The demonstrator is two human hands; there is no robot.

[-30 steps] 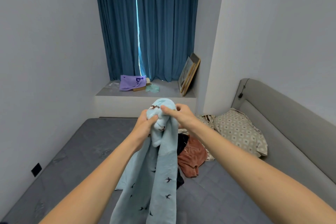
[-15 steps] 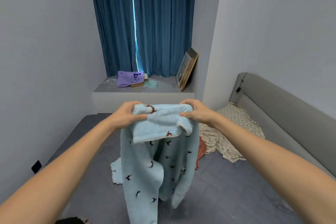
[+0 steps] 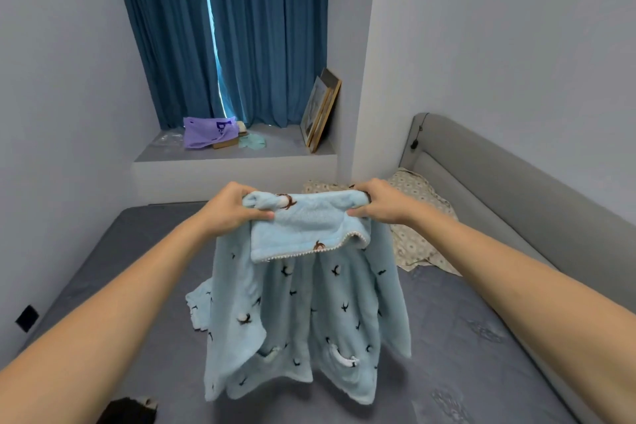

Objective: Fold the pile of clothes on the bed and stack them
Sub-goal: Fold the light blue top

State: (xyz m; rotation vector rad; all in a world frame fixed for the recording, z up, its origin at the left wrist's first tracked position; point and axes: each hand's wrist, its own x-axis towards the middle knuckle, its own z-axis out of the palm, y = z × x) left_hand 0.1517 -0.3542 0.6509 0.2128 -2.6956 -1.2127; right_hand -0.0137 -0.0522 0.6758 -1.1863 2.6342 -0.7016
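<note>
A light blue fleece pyjama top (image 3: pixel 303 306) with small dark bird prints hangs in front of me above the grey bed (image 3: pixel 464 354). My left hand (image 3: pixel 232 208) grips its left shoulder and my right hand (image 3: pixel 377 201) grips its right shoulder, so the collar flap folds over toward me. Two front pockets show near the hem. A sleeve trails onto the mattress at the left. The top hides the other clothes of the pile behind it.
A patterned pillow (image 3: pixel 418 217) lies by the grey headboard (image 3: pixel 516 182) at right. A window ledge behind holds a purple bag (image 3: pixel 206 132) and leaning picture frames (image 3: pixel 320 110). A dark garment (image 3: pixel 129 410) lies at the bottom left. Walls close in on both sides.
My hands have spread apart from a bunched grip, and the top has opened out and now hangs wider. The view has tilted down a little.
</note>
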